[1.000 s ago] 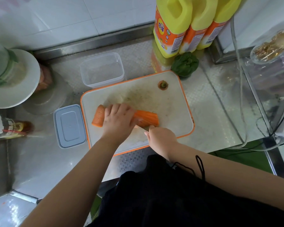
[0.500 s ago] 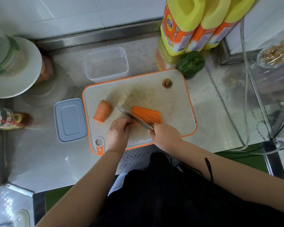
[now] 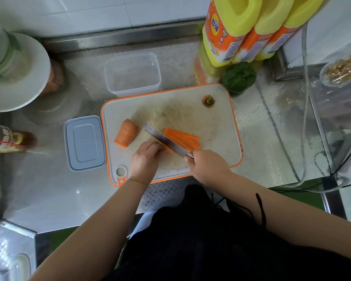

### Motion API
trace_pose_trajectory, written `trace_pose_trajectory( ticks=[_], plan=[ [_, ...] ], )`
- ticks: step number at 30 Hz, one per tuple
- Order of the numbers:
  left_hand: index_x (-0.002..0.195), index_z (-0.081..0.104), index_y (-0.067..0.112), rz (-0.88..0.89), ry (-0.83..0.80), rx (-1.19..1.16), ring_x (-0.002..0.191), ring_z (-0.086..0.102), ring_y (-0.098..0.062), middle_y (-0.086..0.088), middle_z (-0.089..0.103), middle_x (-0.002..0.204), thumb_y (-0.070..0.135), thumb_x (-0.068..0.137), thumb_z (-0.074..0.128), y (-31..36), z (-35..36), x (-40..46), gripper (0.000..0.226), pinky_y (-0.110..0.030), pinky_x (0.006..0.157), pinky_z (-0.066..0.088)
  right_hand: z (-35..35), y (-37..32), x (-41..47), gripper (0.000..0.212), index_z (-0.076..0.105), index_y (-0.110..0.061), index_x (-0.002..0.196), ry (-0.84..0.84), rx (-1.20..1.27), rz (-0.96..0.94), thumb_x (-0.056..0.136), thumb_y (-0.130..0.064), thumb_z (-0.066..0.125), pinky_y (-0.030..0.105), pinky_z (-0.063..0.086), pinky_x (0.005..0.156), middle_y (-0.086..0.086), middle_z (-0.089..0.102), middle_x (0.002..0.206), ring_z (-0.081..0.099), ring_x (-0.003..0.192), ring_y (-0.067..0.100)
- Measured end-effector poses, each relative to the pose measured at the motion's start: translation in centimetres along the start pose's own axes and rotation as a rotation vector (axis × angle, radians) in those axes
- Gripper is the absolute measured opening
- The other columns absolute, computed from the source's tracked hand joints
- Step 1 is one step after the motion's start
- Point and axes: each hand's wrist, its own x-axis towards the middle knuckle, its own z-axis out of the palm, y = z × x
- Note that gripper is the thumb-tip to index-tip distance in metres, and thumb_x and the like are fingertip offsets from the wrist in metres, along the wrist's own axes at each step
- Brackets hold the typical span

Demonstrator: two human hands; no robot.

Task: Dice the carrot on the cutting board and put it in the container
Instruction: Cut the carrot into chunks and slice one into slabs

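Right hand (image 3: 208, 166) grips knife (image 3: 167, 142) over halved carrot (image 3: 182, 139) on cutting board (image 3: 221, 126); left hand (image 3: 145, 160) pinches carrot's near end; second piece (image 3: 127, 133) apart; clear container (image 3: 132, 75) behind board on tabletop (image 3: 49, 189).

The cutting board (image 3: 211, 126), white with an orange rim, lies flat on the bench. On its left part lies a short carrot chunk (image 3: 126, 133), tilted. Near its middle lies a lengthwise-cut carrot piece (image 3: 183, 138), flat face up. The cut-off carrot top (image 3: 208, 101) sits near the board's far right corner. The clear, empty container (image 3: 132, 75) stands just beyond the board's far left edge.
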Motion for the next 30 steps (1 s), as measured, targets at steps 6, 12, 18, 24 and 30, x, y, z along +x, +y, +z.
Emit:
trace_pose_trajectory(
  ticks=[6,12,18,24,30],
  plan=[
    [0.085,0.073,0.006,0.031,0.023,-0.001,0.083,0.056,-0.016,-0.005,0.069,0.087,0.010,0.085,0.054,0.2,-0.1,0.1,0.019,-0.025,0.072,0.047,0.4,-0.1,-0.2,0.034,0.057,-0.009,0.110,-0.008,-0.028,0.006,0.101,-0.035,0.037,0.032,0.041,0.070,0.012,0.064,0.101,0.060,0.095,0.031],
    [0.084,0.073,0.006,0.057,0.027,0.005,0.081,0.060,-0.020,-0.005,0.069,0.086,0.010,0.086,0.053,0.0,0.0,0.1,0.020,-0.031,0.069,0.050,0.3,-0.8,-0.3,0.035,0.054,-0.010,0.122,-0.020,-0.055,0.016,0.101,-0.032,0.037,0.035,0.043,0.073,0.012,0.063,0.103,0.060,0.097,0.032],
    [0.083,0.073,0.005,0.056,0.043,0.009,0.080,0.062,-0.023,-0.006,0.069,0.086,0.005,0.082,0.053,-0.1,0.3,-0.1,0.019,-0.035,0.065,0.053,0.5,-1.5,0.3,0.030,0.058,-0.007,0.108,-0.072,-0.058,0.044,0.102,-0.028,0.038,0.033,0.040,0.070,0.013,0.063,0.103,0.060,0.097,0.032],
    [0.085,0.073,0.005,0.009,0.019,0.013,0.079,0.064,-0.026,-0.006,0.069,0.087,0.006,0.082,0.052,0.0,0.4,-0.4,0.021,-0.035,0.065,0.054,1.8,-1.0,0.6,0.031,0.053,-0.005,0.105,-0.048,-0.080,0.006,0.103,-0.030,0.034,0.033,0.037,0.061,0.009,0.056,0.083,0.061,0.083,0.030],
    [0.085,0.071,0.004,-0.002,0.020,0.003,0.079,0.061,-0.025,-0.007,0.068,0.086,0.005,0.081,0.052,0.1,0.4,-0.5,0.019,-0.033,0.069,0.051,2.0,-0.4,0.8,0.023,0.047,-0.010,0.108,-0.036,-0.040,-0.056,0.102,-0.029,0.037,0.036,0.040,0.060,-0.003,0.040,0.065,0.050,0.068,0.025]
  ],
)
